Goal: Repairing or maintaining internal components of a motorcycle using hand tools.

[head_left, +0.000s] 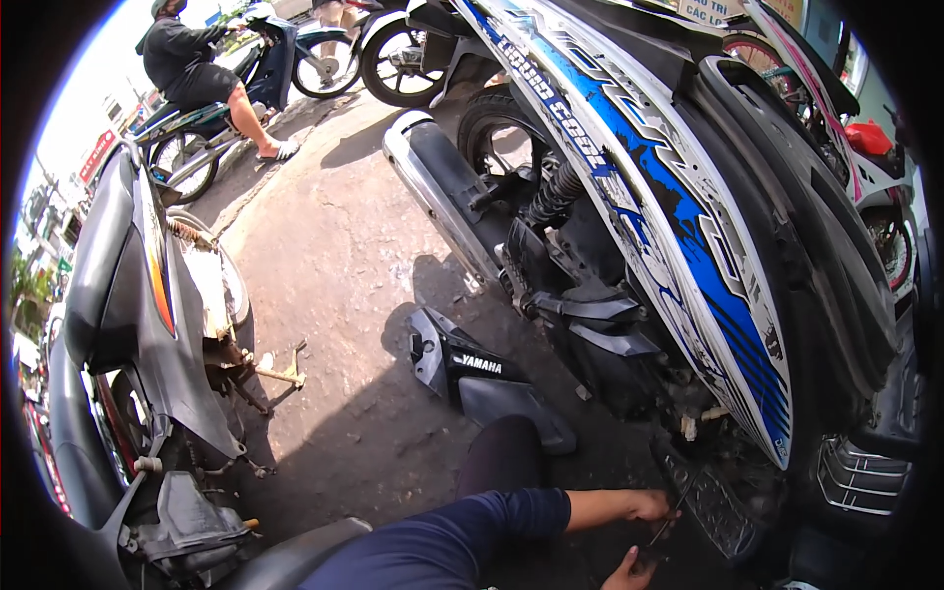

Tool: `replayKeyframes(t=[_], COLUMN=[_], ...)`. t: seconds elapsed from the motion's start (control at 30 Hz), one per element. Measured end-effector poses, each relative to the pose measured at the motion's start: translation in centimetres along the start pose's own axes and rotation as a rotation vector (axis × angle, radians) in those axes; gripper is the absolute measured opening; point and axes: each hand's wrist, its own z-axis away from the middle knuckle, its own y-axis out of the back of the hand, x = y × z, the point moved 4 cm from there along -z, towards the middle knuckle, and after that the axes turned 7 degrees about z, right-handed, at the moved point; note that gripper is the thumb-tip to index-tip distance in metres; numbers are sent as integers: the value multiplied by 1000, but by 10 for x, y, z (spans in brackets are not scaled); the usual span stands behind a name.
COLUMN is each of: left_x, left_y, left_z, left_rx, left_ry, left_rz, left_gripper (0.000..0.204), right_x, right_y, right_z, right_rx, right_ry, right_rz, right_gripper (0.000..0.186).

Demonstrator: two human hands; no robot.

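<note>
My left hand (pixel 651 506), at the end of a navy sleeve at bottom centre, has its fingers closed around a thin dark rod-like tool (pixel 665 527). Just below, my right hand (pixel 631 570) grips near the tool's lower end, partly cut off by the edge. Both hands are beside a black textured footboard (pixel 716 506) of a scooter with blue, white and black side panels (pixel 678 226). Its silver-and-black exhaust (pixel 438 182) and rear shock (pixel 554 195) show above. A detached black-and-grey plastic cover (pixel 477 379) lies on the ground by my knee.
A second scooter (pixel 118 295) with exposed rear parts stands close on the left. At the back left, a person in a dark hoodie (pixel 187 59) sits on a motorbike. More bikes (pixel 393 64) stand behind and at right. The sunlit concrete ground (pixel 324 226) turns shaded around me.
</note>
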Motion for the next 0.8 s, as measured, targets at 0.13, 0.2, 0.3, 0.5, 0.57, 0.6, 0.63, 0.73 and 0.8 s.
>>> replayKeyframes(t=[0.13, 0.2, 0.3, 0.5, 0.57, 0.6, 0.63, 0.73, 0.8], left_x=[-1, -4, -12, -7, 7, 0, -2, 2, -3], left_y=[2, 8, 0, 11, 8, 11, 11, -1, -1], left_z=[0, -2, 0, 1, 2, -3, -4, -1, -2], left_rx=[-123, -124, -161, -64, -158, -180, -108, -177, -67], left_ry=[34, -21, 57, 59, 32, 50, 83, 102, 105], left_rz=[68, -102, 177, 171, 262, 360, 331, 324, 377], left_gripper=[38, 43, 43, 42, 38, 38, 38, 36, 35], right_x=[42, 41, 51, 50, 34, 34, 49, 58, 37], right_y=[-34, -41, -33, -36, -44, -41, -41, -28, -30], right_z=[12, 12, 16, 15, 12, 8, 13, 23, 17], right_rx=[-346, -371, -382, -282, -637, -579, -557, -398, -303], right_ry=[-1223, -1135, -919, -938, -1185, -1174, -1171, -787, -860], right_rz=[-1127, -1037, -705, -836, -1818, -1805, -1424, -665, -783], right_gripper=[41, 39, 38, 36, 34, 34, 33, 32, 35])
